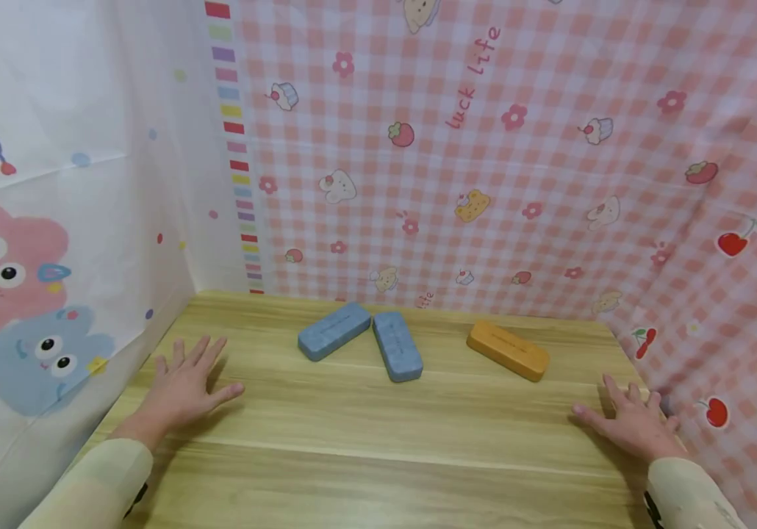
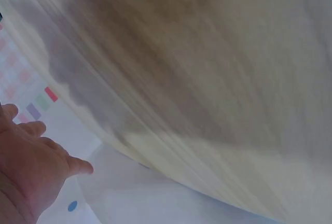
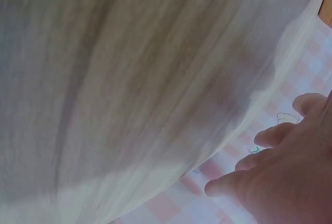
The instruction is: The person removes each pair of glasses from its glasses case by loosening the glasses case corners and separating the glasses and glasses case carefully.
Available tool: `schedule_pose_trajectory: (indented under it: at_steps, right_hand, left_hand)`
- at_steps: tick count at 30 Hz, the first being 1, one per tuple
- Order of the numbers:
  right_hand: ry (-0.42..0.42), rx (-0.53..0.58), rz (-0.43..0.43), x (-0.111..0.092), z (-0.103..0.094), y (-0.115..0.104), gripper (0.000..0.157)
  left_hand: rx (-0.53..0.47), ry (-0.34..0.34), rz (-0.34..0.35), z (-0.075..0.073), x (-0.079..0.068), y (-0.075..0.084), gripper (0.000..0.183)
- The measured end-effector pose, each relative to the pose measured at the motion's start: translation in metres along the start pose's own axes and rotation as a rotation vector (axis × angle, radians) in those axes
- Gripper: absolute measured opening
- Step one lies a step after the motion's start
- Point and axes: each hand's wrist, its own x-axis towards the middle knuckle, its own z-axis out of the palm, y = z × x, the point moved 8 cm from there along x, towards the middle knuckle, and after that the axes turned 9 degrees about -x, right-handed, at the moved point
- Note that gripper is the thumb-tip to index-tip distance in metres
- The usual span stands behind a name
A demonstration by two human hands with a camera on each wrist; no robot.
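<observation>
Over the left side of the table, my left hand [image 1: 183,386] hovers or rests with fingers spread, holding nothing. My right hand [image 1: 636,422] is near the right edge, its fingers also spread and nothing in them. Two blue oblong blocks [image 1: 334,331] [image 1: 397,347] with rounded ends lie at the back middle, angled toward each other with their near corners almost touching. To their right lies an orange block [image 1: 508,350] of the same shape, slanted. Each has faint lettering on top. Both wrist views show spread fingers above the wood, apart from any block.
The wooden table [image 1: 378,426] has a light grain. A pink checked cloth [image 1: 431,162] hangs behind it and along the right. At the left hangs a white cloth [image 1: 120,220] with cartoon figures.
</observation>
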Motion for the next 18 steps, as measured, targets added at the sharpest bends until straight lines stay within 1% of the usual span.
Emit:
schedule_pose_trajectory:
  at_steps: [2, 4, 7, 10, 13, 16, 18]
  right_hand:
    - [-0.014, -0.014, 0.0, 0.001, 0.001, 0.001, 0.115]
    - [-0.009, -0.041, -0.014, 0.003, 0.0, 0.0, 0.115]
    - [0.025, -0.063, -0.044, 0.006, -0.002, -0.001, 0.113]
    - [0.075, -0.04, -0.059, 0.008, -0.007, -0.001, 0.107]
    - [0.103, -0.014, -0.03, 0.01, -0.013, 0.001, 0.1]
    - [0.131, -0.007, 0.009, 0.012, -0.02, 0.001, 0.093]
    - [0.142, 0.0, 0.033, 0.012, -0.025, -0.001, 0.089]
  left_hand:
    - [-0.003, 0.002, 0.004, 0.001, 0.0, 0.0, 0.104]
    - [0.001, 0.01, 0.015, 0.001, 0.001, 0.001, 0.105]
    - [-0.023, 0.033, 0.022, 0.0, 0.003, 0.0, 0.102]
    - [-0.066, 0.057, 0.009, -0.003, 0.005, -0.002, 0.093]
    - [-0.104, 0.068, -0.024, -0.005, 0.007, -0.003, 0.081]
    - [-0.102, 0.079, -0.035, -0.007, 0.01, -0.002, 0.074]
    - [-0.104, 0.082, -0.035, -0.007, 0.011, 0.001, 0.072]
